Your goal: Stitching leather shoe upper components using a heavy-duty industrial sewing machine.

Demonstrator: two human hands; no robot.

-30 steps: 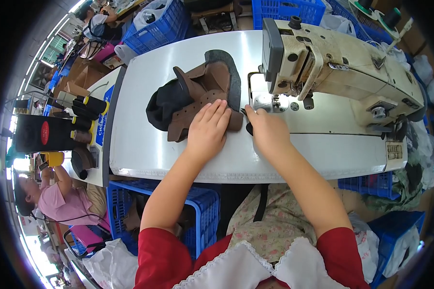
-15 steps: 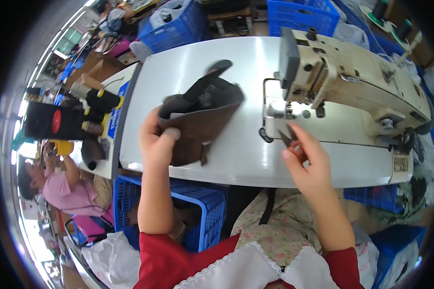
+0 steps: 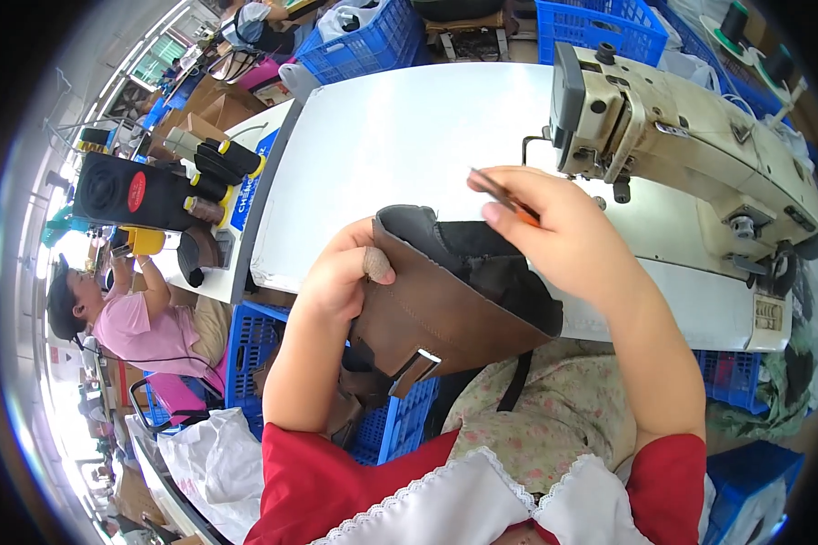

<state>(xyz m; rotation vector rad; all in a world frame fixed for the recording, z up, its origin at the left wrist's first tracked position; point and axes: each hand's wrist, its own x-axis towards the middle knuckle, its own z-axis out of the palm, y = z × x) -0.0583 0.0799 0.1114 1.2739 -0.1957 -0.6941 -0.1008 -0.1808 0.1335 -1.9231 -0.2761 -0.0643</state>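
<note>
The left fingers (image 3: 347, 269) pinch the edge of a brown shoe piece (image 3: 445, 313); the right fingers (image 3: 523, 186) curl snugly around little scissors (image 3: 495, 191) close by.

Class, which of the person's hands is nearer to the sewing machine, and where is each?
Right. The right hand, holding snips, is just lower-left of the sewing machine's head; the left hand is farther left, gripping the brown leather piece.

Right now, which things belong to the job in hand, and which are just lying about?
In the job:
brown upper, in the left hand
snips, in the right hand

Lying about, apparently:
thread spools
blue crates
white bag
</note>
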